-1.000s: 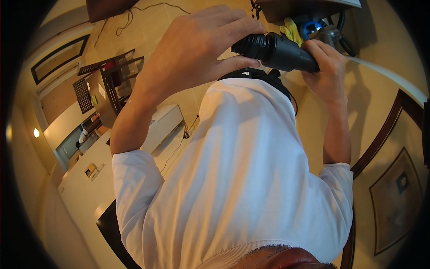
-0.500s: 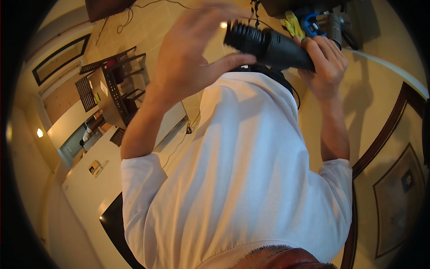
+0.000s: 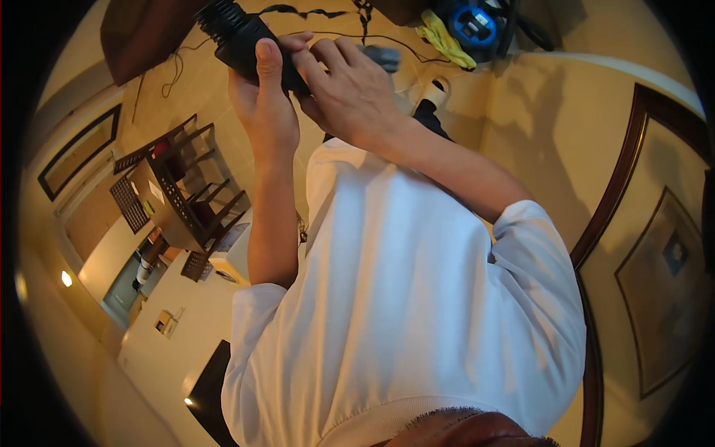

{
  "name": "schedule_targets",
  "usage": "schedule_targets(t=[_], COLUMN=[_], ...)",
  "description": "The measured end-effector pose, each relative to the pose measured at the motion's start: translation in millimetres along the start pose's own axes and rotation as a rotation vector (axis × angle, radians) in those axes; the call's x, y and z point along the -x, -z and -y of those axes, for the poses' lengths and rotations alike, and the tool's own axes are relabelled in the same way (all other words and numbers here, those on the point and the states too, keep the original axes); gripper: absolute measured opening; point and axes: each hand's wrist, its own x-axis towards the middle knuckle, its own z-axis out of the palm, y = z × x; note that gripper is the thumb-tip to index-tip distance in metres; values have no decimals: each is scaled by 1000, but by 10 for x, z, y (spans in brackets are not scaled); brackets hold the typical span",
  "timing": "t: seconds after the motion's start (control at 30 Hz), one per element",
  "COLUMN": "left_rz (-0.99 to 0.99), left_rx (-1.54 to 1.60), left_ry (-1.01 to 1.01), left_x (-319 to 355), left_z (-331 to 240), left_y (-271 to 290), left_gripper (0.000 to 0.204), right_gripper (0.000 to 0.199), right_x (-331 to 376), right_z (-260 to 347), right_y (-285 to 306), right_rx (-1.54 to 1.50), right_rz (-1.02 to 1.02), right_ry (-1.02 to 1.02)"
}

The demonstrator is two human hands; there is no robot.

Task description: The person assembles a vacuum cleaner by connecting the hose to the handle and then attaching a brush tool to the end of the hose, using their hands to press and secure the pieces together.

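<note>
Open tiled floor spreads to the right of the person, up to a dark wooden border; on the left a black wire rack crowds in close. Both hands are raised at the far top of the scene. The left hand wraps around a black ribbed cylindrical tool, thumb pressed along its side. The right hand curls over the tool's right end, fingers closed on it. A blue machine sits far right.
</note>
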Motion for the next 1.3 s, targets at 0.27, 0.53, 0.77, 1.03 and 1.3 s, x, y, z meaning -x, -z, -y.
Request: schedule_targets(t=[0.27, 0.53, 0.77, 1.03, 1.3], left_rz=[-36, -41, 36, 127, 137], left_rx=[-213, -71, -7, 97, -127], left_ry=[-248, -254, -242, -160, -204], left_x=[156, 295, 293, 273, 254], left_z=[-64, -84, -133, -136, -189], left_y=[430, 192, 161, 160, 126], left_gripper=[63, 76, 68, 67, 72], right_gripper=[43, 46, 43, 54, 57], right_x=[-127, -441, -533, -495, -513], right_z=[67, 313, 340, 215, 195], right_y=[529, 306, 330, 346, 339], right_rx=[-828, -1405, -1377, -1570, -1744], right_rz=[265, 356, 350, 381, 339], right_ry=[-529, -629, -793, -800, -968])
